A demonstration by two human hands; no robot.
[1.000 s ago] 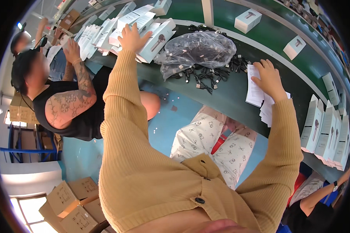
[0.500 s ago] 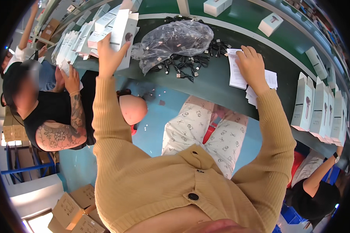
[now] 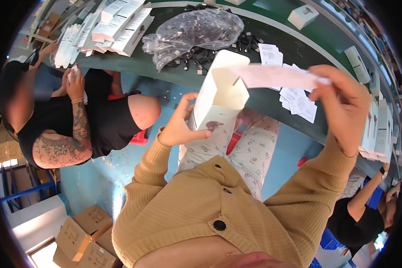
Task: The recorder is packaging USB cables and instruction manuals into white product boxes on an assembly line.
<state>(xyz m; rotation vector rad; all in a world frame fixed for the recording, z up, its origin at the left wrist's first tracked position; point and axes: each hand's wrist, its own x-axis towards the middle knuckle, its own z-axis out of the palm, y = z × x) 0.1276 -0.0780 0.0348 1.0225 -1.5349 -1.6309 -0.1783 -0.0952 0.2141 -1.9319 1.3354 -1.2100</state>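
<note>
A small white carton [image 3: 219,96] stands tilted in the air above the person's lap, its top flaps open and a small dark picture on its front. A white paper leaflet [image 3: 279,77] hangs flat just beside its mouth.

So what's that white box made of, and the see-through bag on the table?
The white box in the left hand looks like thin matte cardboard: its open flaps are flat, stiff and sharply creased. The bag seems to be thin glossy plastic film: it is crinkled, catches the light, and dark cables show through it.
</note>
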